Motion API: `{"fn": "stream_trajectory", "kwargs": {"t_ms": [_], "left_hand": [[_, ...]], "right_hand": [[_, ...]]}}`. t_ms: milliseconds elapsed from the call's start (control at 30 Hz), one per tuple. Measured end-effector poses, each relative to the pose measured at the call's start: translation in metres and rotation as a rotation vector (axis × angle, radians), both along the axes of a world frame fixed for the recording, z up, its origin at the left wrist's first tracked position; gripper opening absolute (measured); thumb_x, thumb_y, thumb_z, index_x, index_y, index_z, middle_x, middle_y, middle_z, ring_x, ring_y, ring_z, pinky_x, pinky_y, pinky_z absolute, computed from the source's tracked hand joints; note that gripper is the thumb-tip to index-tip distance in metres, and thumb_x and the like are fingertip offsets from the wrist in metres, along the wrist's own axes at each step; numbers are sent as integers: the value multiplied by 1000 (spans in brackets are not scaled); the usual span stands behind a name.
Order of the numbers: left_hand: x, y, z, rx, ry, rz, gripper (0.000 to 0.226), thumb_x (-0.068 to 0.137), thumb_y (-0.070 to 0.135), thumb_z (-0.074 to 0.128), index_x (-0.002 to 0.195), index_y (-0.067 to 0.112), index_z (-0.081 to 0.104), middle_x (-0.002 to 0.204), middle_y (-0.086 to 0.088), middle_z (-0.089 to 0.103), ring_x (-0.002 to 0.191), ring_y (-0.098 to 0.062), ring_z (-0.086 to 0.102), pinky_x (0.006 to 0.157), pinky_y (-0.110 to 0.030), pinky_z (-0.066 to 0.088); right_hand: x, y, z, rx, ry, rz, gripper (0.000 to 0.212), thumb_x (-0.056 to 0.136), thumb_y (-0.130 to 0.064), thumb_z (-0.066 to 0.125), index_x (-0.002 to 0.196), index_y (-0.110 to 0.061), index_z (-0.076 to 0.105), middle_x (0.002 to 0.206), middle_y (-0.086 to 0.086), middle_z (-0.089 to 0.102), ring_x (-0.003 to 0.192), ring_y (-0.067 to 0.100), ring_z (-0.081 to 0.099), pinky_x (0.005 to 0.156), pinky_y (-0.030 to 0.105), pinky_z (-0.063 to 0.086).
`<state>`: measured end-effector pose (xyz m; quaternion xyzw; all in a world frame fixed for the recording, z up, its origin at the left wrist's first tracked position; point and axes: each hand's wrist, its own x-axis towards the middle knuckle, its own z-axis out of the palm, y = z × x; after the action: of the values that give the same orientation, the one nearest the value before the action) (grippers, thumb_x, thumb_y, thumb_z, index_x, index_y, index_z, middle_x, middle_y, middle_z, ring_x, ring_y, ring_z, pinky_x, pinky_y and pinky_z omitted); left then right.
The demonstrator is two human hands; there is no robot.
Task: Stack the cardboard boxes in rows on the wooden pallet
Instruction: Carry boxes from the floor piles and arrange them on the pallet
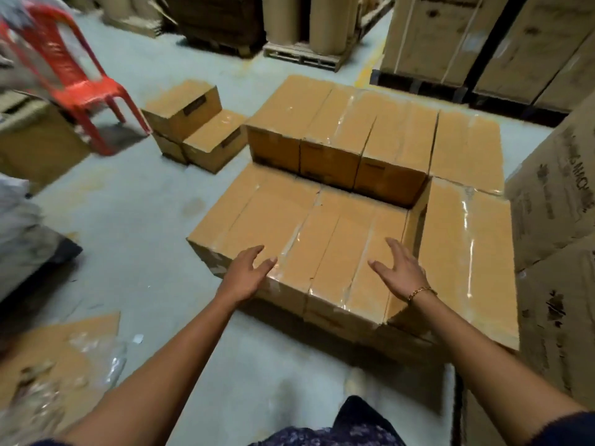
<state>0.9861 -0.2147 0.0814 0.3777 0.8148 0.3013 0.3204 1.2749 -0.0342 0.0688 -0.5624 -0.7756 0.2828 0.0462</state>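
Floor (145, 220) is grey concrete and fills most of my view. The boxes (341, 220), taped brown cardboard, sit dead centre, packed in touching rows. Whatever they sit on is hidden from my view. The low row (283, 217) is on the near side, at 6 o'clock of the stack. The back row (347, 123) at 12 stands one tier higher, its three fronts facing me. The side boxes (467, 239) at 3 are also at that higher level and butt against both rows.

Printed cartons (553, 220) are stacked tall at 3 o'clock of the frame, just beside the stack. Far cartons (467, 37) are at 1 o'clock, strapped. Paper rolls (328, 20) stand upright at 12 on a far pallet (302, 56). A red chair (80, 82) at 10 is blurred. Loose boxes (193, 123) at 11 form a small pile on the floor near the stack's left corner, with one box on top of the others. A flat sheet (64, 349) of cardboard lies at 7 with crumpled plastic wrap (106, 355) on it.

My left hand (249, 272) is wide, fingers spread, holding nothing, at the near left edge of the low row. My right hand (399, 272) is wide too, fingers spread and empty, over the right end of the low row. I cannot tell whether either palm touches the cardboard. There is a gold bracelet (421, 291) on the right wrist.
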Motion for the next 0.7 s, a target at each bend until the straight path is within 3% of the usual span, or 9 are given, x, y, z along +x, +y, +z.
{"fn": "stream_trajectory", "kwargs": {"t_ms": [300,700], "left_hand": [[-156,-81,33,104,81,328,60,98,57,53,150,27,46,156,-1,44,143,-22,40,114,-41,34],[-350,-60,41,122,83,592,61,97,58,53,150,27,47,158,0,42,144,-22,39,115,-42,33]], "right_hand": [[-208,-10,27,83,25,341,76,93,-60,54,156,-28,25,164,-2,24,149,22,26,117,49,30],[-470,54,32,56,7,676,74,92,-56,57,154,-30,28,161,-5,30,147,18,29,116,42,31]]}}
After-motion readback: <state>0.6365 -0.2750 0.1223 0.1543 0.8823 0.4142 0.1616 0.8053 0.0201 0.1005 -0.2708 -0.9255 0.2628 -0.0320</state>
